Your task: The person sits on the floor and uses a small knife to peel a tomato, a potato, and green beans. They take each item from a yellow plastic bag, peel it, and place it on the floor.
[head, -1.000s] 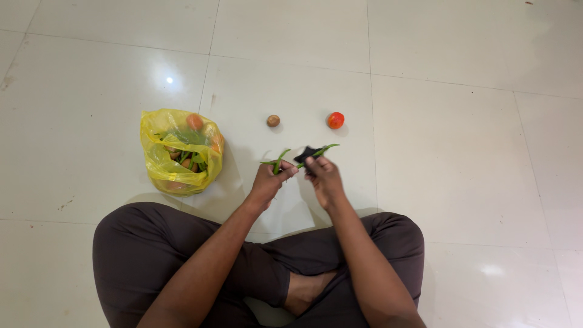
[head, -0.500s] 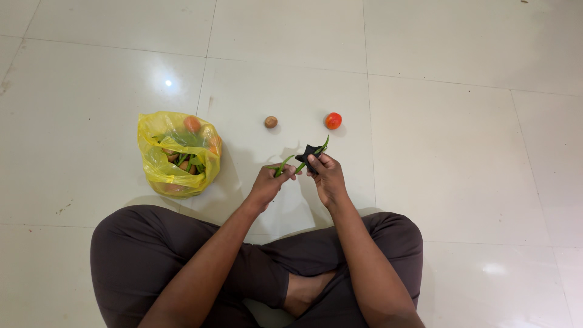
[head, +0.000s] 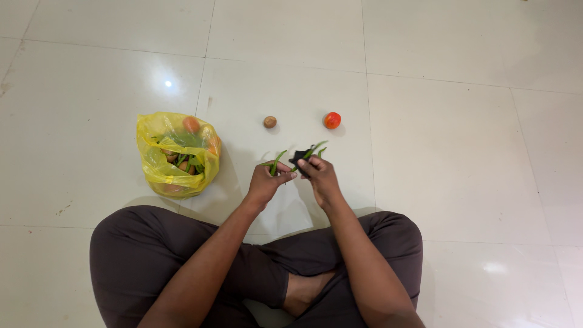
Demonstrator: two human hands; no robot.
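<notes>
Head view: one tomato (head: 332,120), one potato (head: 269,122)

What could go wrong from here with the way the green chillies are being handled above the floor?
1. The left hand pinches several green chillies loosely fanned; one may slip onto the tiled floor.
2. The right hand holds a small black piece together with more chillies, a crowded grip that might drop either.
3. The tomato and the small brown round item lie loose ahead and may roll if bumped.
</notes>
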